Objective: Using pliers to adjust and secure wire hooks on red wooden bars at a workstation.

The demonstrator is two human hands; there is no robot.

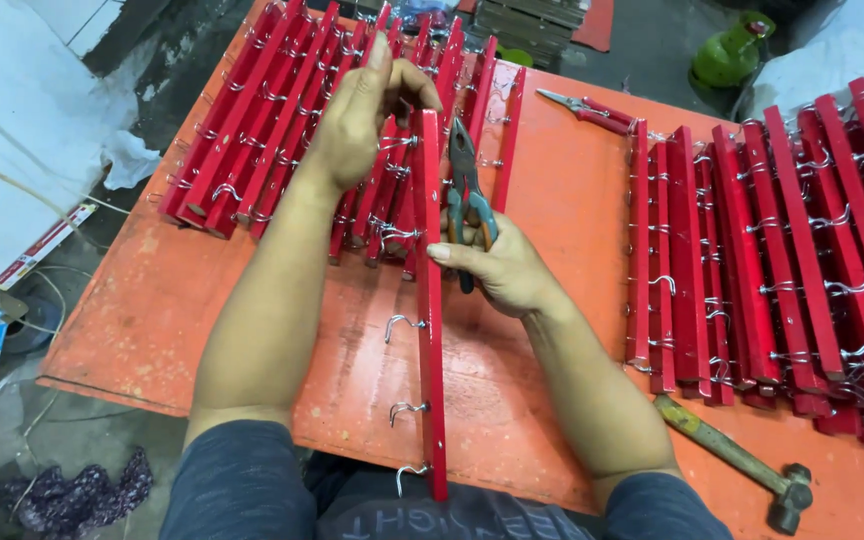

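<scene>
Left hand point(357, 120) pinches the far end of a long red wooden strip with silver wire hooks point(431, 300), which runs from twelve to six o'clock down the middle of the orange metal table point(562, 200). Right hand point(502, 268) is wrapped tight around green-handled pliers point(466, 190), thumb touching the strip. Finished red strips point(752, 250) are stacked at three o'clock, a wooden-handled hammer point(742, 462) at five.

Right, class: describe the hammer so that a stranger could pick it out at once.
Start at the orange table and go to its near right corner, below the right-hand rows of red hook strips. The hammer lies there alone: wooden handle, dark metal head, unlike the two pliers farther up.
</scene>
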